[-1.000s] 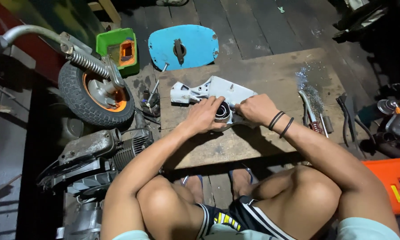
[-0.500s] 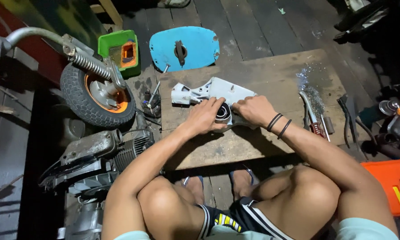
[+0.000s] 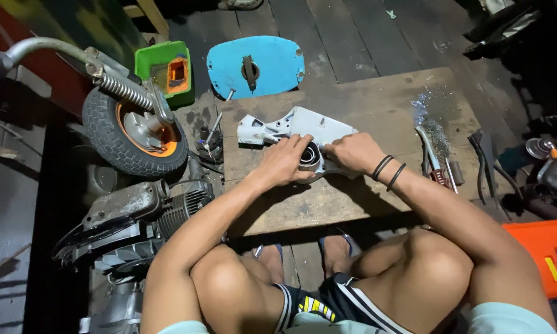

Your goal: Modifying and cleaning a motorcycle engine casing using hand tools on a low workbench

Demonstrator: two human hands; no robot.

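Wooden plank floor (image 3: 352, 37), dark and worn, under everything. Square plywood work board (image 3: 365, 204) lying on it, scuffed, bright metal shavings (image 3: 428, 117) scattered near far right corner. Small black rubber tyre on orange rim (image 3: 133, 139) left of board, coil spring shock (image 3: 120, 89) and grey tube arm across it. Greasy finned engine block (image 3: 136, 216) below the wheel, by the left knee. Light-blue oval cover plate (image 3: 255, 66) on floor beyond board, dark handle at centre. Green plastic tray (image 3: 158, 62) left of that, orange part inside. White-painted cast metal housing (image 3: 294, 127) flat on board, near centre, far side of both hands. Dark round bearing-like ring (image 3: 308, 156) seated at housing's near edge, between the hands. Left hand (image 3: 284, 162) wrapped around ring's left side, fingers curled, gripping ring and housing edge. Right hand (image 3: 351, 153) pressed on housing just right of ring, fingers curled down on the casting, two black bands (image 3: 388, 171) on wrist. Pliers with red grip (image 3: 436, 167) on board right of right wrist, untouched. Dark long-handled tool (image 3: 484, 158) off board's right edge. Orange plastic box (image 3: 541, 247) bottom right, by right arm.
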